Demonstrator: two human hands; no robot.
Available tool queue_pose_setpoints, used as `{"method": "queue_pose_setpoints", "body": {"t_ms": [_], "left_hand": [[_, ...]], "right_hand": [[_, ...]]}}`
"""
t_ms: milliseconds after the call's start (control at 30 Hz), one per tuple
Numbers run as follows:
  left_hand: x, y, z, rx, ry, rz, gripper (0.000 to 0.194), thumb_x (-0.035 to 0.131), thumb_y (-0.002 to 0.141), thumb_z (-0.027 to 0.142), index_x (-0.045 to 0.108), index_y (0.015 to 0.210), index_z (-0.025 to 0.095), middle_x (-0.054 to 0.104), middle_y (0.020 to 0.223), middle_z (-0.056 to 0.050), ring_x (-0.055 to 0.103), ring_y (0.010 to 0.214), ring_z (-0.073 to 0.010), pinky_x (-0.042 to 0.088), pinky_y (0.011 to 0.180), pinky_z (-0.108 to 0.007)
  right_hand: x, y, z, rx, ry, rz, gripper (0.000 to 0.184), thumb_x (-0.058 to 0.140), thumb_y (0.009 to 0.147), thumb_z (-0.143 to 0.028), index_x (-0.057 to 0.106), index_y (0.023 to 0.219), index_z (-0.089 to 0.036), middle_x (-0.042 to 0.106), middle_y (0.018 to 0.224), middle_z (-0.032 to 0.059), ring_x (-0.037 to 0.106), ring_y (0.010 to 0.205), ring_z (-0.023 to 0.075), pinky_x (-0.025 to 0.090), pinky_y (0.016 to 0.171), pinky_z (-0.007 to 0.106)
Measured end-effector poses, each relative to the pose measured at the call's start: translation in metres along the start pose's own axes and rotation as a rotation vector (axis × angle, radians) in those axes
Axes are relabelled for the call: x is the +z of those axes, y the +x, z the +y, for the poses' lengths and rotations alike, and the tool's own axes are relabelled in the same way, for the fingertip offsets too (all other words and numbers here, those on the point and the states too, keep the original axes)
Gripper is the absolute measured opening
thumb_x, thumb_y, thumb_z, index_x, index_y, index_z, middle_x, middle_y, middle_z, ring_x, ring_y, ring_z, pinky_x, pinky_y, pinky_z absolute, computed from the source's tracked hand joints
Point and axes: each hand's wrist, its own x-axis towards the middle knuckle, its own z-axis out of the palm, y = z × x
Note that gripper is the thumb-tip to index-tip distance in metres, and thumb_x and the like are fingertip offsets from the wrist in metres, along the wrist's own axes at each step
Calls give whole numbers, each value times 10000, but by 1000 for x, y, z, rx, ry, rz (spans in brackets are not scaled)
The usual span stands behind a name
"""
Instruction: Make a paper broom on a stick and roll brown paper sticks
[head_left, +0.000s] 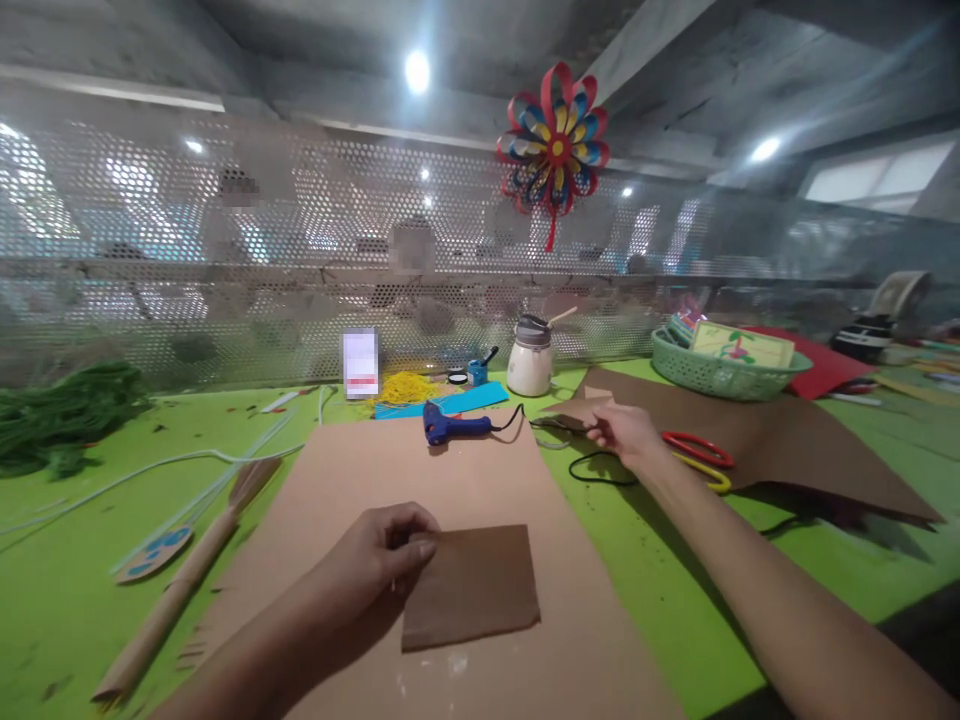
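My left hand (397,550) pinches the upper left corner of a brown rectangle of paper (476,585), between thumb and fingers. That paper lies over a large tan cardboard sheet (360,480). Farther off to the right, my right hand (621,432) is closed at the edge of a small light brown paper piece (577,408). Red-and-yellow-handled scissors (701,452) lie beside my right wrist, partly hidden by it. A blue hot glue gun (457,425) rests on the far end of the tan sheet, its dark cord running right.
A large dark brown sheet (787,440) lies at right, with a green basket (727,370) behind it. A white jar (531,360), blue strip (480,400) and yellow shreds (412,388) stand along the back. At left are a rolled paper tube (172,610) and green strands (67,410).
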Motion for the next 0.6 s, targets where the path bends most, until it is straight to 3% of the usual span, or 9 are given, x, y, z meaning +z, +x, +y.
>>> {"method": "queue_pose_setpoints", "body": {"t_ms": [200,267,333,400,500,600], "left_hand": [[-2,1,1,18,84,-36,335,770,673,448,657,758,143,585,632,-16,534,591,-153,372,545,-250],[-3,3,1,19,98,-44,348,772,669,458,658,756,141,582,622,-12,530,583,-150,366,536,-246],[-2,3,0,21,99,-37,364,772,664,472,656,761,141,585,624,-11,528,578,-147,359,529,-241],[-1,3,-2,24,98,-31,377,769,665,483,655,776,141,595,641,-14,530,582,-147,356,529,-240],[-1,4,-7,32,108,-25,388,754,677,495,653,797,140,611,681,-26,539,603,-153,361,543,-248],[-2,6,-12,49,145,-28,372,722,710,493,649,813,143,616,696,-30,541,618,-157,362,557,-257]], "right_hand": [[-41,-20,-27,44,-334,-88,303,590,945,-329,583,1190,-151,624,1156,83,644,950,203,559,801,396],[-47,-32,-21,64,-454,-137,216,587,945,-317,627,1037,-126,664,951,46,647,747,144,554,654,300],[-49,-41,-13,64,-568,-171,220,583,929,-278,619,780,-121,634,682,3,565,513,93,448,470,208],[-47,-45,-6,36,-676,-188,305,578,893,-250,552,607,-148,588,532,-9,482,391,78,325,381,194],[-41,-41,-8,-46,-861,-153,333,589,846,-276,536,534,-171,612,508,27,502,381,114,302,390,227],[-34,-35,-22,-206,-1058,5,330,629,812,-339,574,534,-170,650,593,104,628,572,228,386,512,292]]}}
